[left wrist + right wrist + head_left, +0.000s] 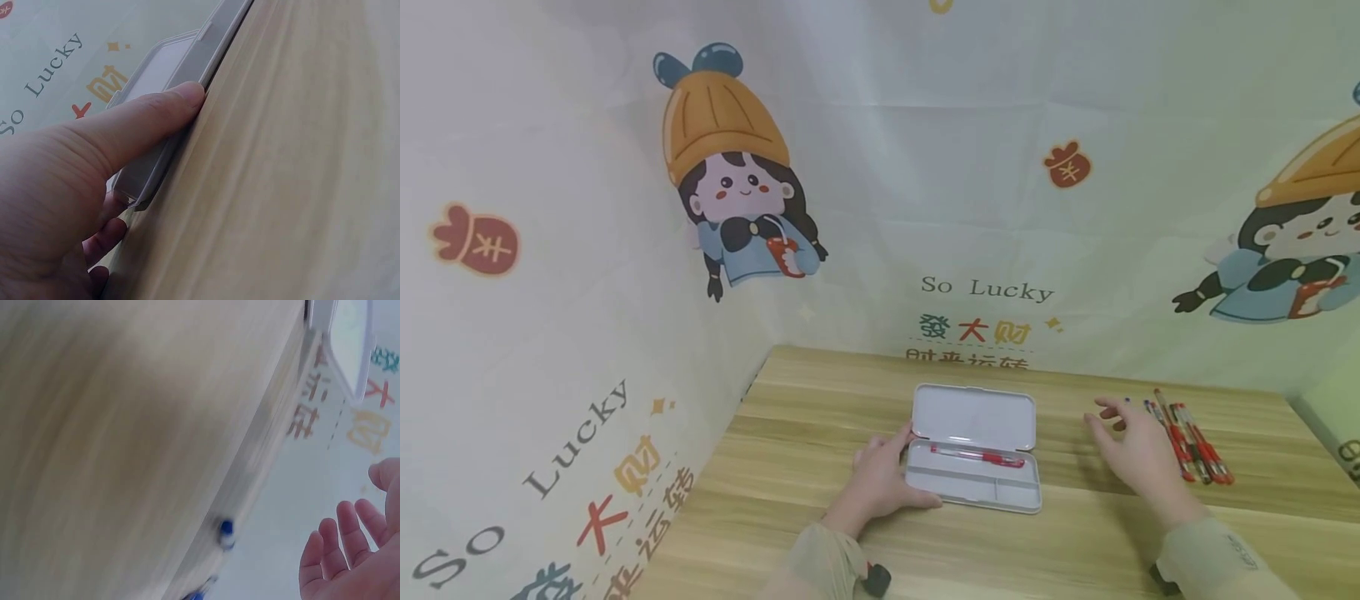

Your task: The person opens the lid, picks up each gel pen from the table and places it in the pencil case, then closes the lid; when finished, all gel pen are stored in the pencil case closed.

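A pale grey pencil case (1018,504) lies with its lid (973,415) raised at the back of the table. One pen with a red cap (981,456) rests in its long rear compartment; the front compartments hold nothing. My left hand (880,479) grips the case's left end. In the left wrist view its thumb (181,97) presses the front wall while the other fingers wrap the end. To the right of the case, my right hand (1135,454) hovers above the table with loosely bent fingers, holding nothing. Several pens (1198,442) lie beyond it, partly hidden by the hand.
The wooden table (1000,554) ends at a printed cloth backdrop (865,208) behind and on the left. Blue pen ends (226,534) show near the table's far edge in the right wrist view.
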{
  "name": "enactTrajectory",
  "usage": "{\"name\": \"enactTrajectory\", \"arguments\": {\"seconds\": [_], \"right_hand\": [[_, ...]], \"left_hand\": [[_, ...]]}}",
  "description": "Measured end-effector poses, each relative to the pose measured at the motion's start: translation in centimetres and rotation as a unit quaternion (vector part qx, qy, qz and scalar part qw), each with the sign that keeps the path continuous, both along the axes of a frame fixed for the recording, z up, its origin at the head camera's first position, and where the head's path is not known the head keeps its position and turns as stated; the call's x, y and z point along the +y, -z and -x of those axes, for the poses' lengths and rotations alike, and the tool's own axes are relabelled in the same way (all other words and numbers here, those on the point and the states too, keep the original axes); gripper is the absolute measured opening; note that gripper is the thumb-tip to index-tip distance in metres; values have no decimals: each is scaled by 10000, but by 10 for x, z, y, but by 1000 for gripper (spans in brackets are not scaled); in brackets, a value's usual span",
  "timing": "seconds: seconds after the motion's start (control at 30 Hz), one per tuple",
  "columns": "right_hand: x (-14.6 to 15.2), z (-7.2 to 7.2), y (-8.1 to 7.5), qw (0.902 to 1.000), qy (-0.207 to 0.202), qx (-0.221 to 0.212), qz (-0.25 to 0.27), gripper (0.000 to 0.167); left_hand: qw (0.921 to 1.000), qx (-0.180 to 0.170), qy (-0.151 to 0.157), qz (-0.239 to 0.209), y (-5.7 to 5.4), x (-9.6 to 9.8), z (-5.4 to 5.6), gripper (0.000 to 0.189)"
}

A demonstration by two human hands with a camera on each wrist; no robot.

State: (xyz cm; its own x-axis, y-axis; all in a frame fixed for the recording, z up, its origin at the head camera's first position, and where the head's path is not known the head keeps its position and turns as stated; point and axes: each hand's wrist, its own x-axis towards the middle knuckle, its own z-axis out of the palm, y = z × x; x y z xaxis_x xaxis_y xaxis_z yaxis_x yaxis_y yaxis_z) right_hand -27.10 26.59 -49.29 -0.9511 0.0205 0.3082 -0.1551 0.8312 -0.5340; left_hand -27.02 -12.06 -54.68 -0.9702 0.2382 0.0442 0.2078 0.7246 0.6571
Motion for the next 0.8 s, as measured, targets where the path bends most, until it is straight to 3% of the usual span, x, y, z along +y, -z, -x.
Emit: {"name": "enactTrajectory", "arguments": {"seconds": [0.13, 0.5, 0.8], "right_hand": [[18, -2, -2, 9996, 159, 240, -81, 47], [68, -11, 9, 9970, 752, 172, 84, 47], [93, -14, 6, 9939, 1103, 68, 51, 50]], "left_hand": [[10000, -8, 10, -37, -2, -2, 1, 136], [10000, -4, 42, 28, -1, 0, -2, 138], [10000, 15, -10, 5, -1, 0, -1, 138]]}}
